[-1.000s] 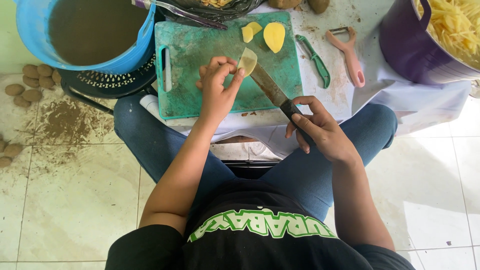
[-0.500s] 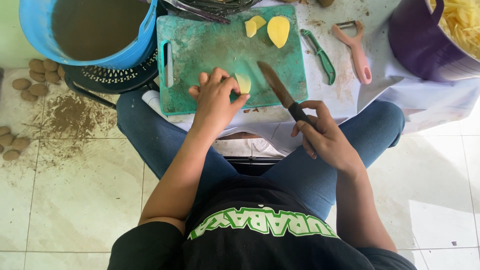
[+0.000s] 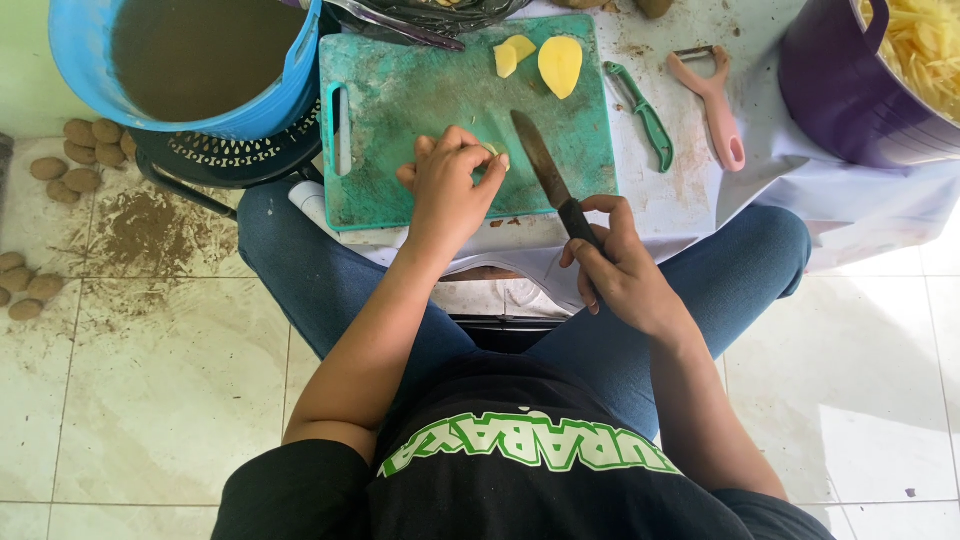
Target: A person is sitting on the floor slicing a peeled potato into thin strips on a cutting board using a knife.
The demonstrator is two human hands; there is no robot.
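Down at the low table, the person's left hand [image 3: 450,185] is curled over a pale yellow potato slice [image 3: 493,152] on the worn green plastic cutting board [image 3: 400,100], fingers bunched and pressing it flat, so only a sliver of the slice shows past the fingertips. Just beside it, the right hand [image 3: 610,265] is wrapped tight around the dark handle of a long kitchen knife [image 3: 545,175], whose blade lies angled across the board with its tip close to the left fingertips; I cannot tell whether the edge touches the slice.

At the far edge of the board lie a peeled yellow potato half [image 3: 560,65] and two smaller yellow potato pieces [image 3: 512,55], touching each other. On the stained white tabletop [image 3: 680,170] to the right of the board rest a green-handled peeling knife [image 3: 640,115] and, beyond it, a pink plastic peeler [image 3: 712,100]. A purple plastic tub [image 3: 850,90] heaped with yellow potato strips stands at the right corner. A blue plastic bucket of muddy brown water [image 3: 190,60] sits to the left on a black perforated stool [image 3: 230,160]. Unpeeled brown potatoes [image 3: 75,160] lie scattered on the dirt-smeared tiled floor [image 3: 150,380].
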